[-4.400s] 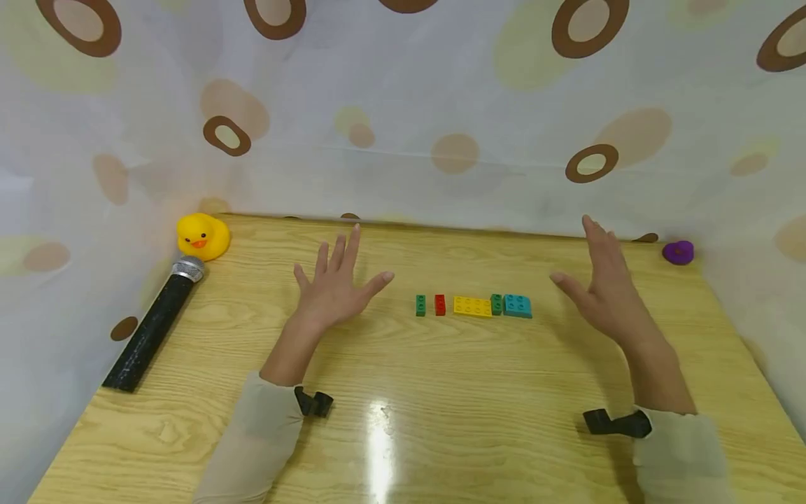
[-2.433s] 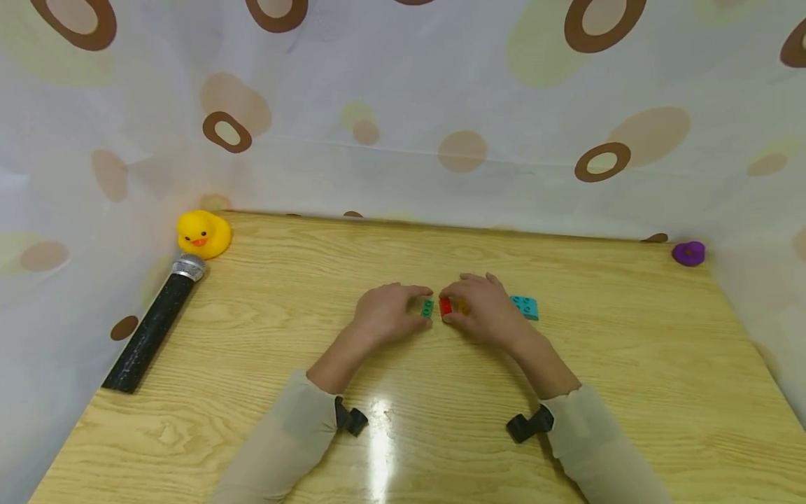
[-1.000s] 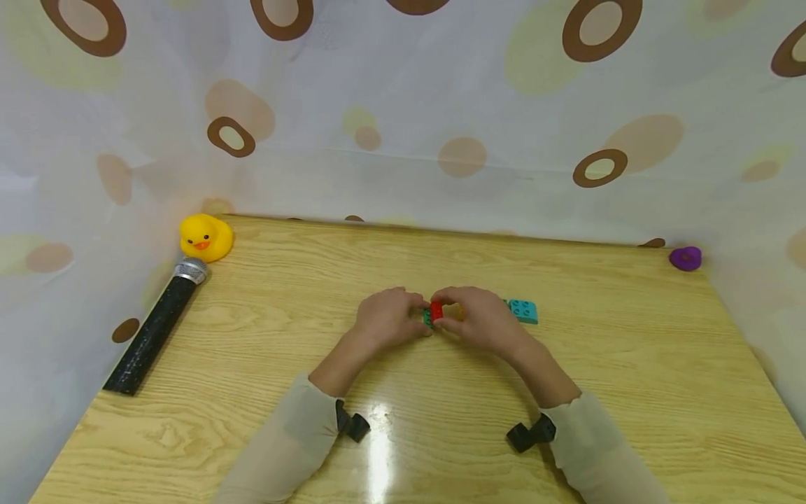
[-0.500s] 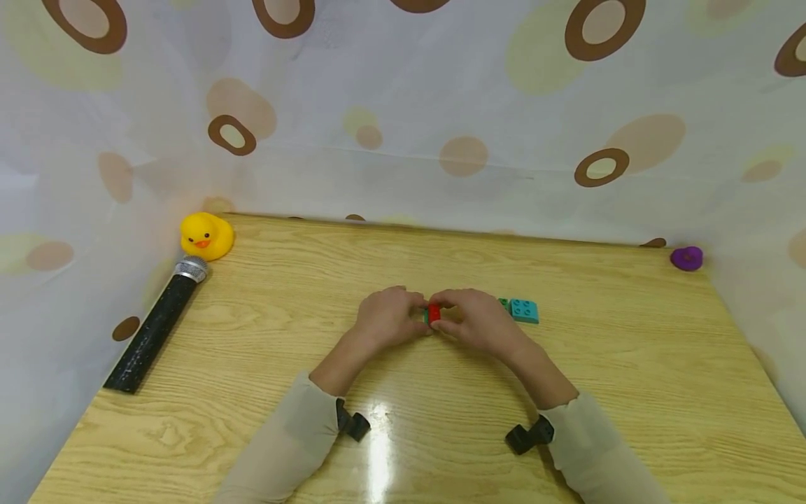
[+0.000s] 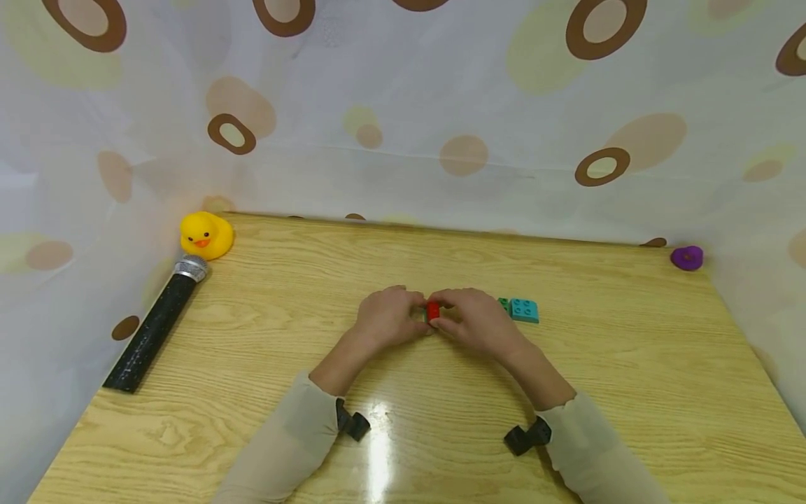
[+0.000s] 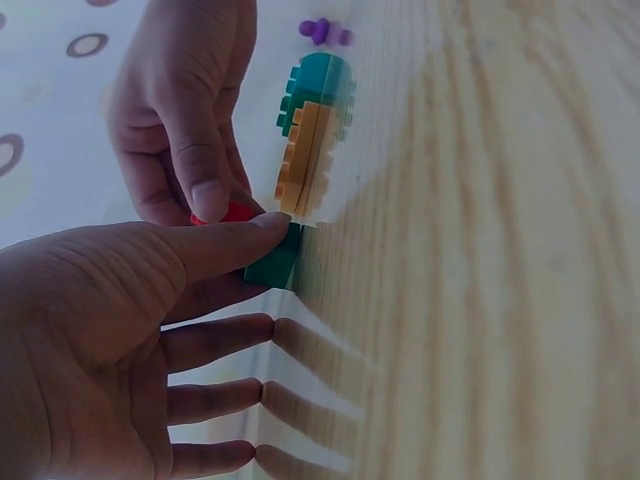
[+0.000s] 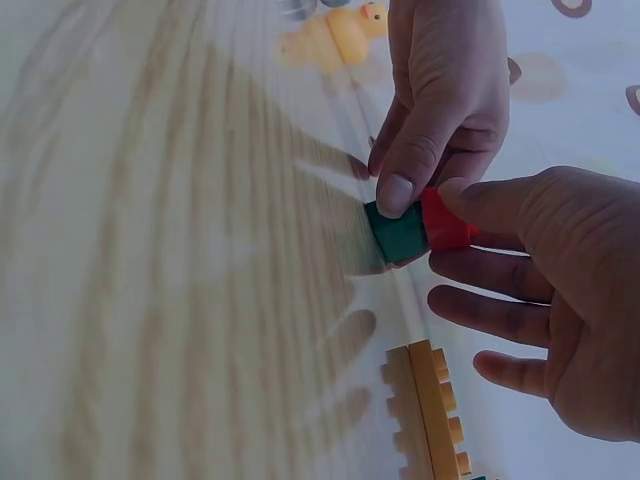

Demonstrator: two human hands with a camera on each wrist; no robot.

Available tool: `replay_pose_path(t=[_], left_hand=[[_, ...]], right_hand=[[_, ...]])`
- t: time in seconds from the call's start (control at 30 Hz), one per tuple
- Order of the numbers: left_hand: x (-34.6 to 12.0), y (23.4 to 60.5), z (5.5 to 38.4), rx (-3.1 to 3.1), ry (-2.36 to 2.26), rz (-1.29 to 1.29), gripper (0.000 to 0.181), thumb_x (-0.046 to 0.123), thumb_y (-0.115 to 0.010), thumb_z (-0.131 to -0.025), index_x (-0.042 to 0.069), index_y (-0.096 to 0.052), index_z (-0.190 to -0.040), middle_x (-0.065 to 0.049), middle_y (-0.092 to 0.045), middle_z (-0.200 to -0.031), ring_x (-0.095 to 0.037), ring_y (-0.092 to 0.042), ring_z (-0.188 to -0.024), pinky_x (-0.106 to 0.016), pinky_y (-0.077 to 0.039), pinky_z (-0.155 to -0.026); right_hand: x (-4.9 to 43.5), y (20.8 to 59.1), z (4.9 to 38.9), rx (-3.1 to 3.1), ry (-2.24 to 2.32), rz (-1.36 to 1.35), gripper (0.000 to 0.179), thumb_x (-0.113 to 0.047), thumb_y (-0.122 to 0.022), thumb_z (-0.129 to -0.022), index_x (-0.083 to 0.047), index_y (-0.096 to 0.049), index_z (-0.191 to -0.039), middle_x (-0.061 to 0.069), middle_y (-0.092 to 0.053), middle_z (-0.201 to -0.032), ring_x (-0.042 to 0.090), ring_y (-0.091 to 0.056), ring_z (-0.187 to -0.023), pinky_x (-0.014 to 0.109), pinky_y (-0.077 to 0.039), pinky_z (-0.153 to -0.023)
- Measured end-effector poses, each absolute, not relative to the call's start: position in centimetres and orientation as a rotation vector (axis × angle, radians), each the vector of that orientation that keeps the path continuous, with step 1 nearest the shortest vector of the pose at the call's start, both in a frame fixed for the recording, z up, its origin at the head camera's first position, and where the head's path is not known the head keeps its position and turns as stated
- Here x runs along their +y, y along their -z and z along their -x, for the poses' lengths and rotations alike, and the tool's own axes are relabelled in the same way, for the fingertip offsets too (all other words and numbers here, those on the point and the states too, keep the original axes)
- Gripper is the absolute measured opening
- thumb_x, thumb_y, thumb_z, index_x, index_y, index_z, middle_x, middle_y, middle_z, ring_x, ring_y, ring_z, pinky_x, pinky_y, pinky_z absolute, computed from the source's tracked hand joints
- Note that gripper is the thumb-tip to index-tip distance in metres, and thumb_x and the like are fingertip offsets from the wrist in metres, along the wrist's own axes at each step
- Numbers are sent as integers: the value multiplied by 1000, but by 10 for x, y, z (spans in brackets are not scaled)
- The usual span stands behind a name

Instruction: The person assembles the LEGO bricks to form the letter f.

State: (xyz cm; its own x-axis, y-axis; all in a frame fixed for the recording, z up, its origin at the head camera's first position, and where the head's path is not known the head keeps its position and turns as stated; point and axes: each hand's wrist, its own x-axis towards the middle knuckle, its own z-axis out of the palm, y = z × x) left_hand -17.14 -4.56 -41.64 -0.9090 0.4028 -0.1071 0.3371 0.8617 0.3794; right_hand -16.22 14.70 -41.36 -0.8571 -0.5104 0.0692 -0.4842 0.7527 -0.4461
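I can read no text, label, brand, number or sign on anything in front of me.

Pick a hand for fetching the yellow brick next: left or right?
Right, probably. The right hand pinches the red brick on top and is nearer the yellow brick; the left hand holds the green brick below. Right would first need to release red.
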Motion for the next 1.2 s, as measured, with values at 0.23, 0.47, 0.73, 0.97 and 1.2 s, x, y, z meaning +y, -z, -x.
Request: replay_pose_path(t=[0.23, 0.47, 0.73, 0.97, 1.2], left_hand=[[-46, 417, 171, 2876, -527, -607, 32, 44, -79, -86, 26, -75, -112, -1, -75, -119, -28, -65, -122, -47, -58, -83], [-47, 418, 171, 2877, -531, -624, 26, 41, -79, -87, 24, -73, -106, -2, -75, -114, -26, -69, -110, -43, -57, -78], [-46, 418, 172, 2870, -531, -606, 27, 43, -78, -87, 23, -73, -105, -2, -76, -115, -28, -66, -120, -45, -57, -82], [-46, 417, 173, 2871, -534, -619, 29, 43, -78, -88, 23, -74, -109, -1, -76, -118, -30, -61, -129, -48, -57, -88], [-51, 415, 174, 2804, -580, -640, 44, 41, -78, -87, 18, -71, -124, -4, -73, -124, -30, -64, -124, -48, -54, -95]], right_hand=[[143, 414, 160, 2939, 662, 836, 35, -26, -74, -94, -11, -71, -125, 6, -76, -116, 27, -71, -103, 47, -56, -91], [140, 415, 156, 2959, 677, 807, 35, -27, -73, -95, -10, -70, -126, 7, -75, -116, 26, -71, -102, 46, -56, -88], [141, 416, 158, 2985, 633, 882, 34, -25, -74, -94, -10, -70, -124, 7, -76, -114, 28, -71, -104, 48, -54, -96], [143, 414, 159, 2977, 660, 875, 34, -24, -75, -94, -9, -71, -124, 7, -76, -115, 27, -71, -102, 47, -54, -93], [142, 415, 159, 2966, 623, 883, 34, -26, -74, -94, -10, -70, -124, 6, -75, -116, 28, -71, -105, 48, -53, -96]])
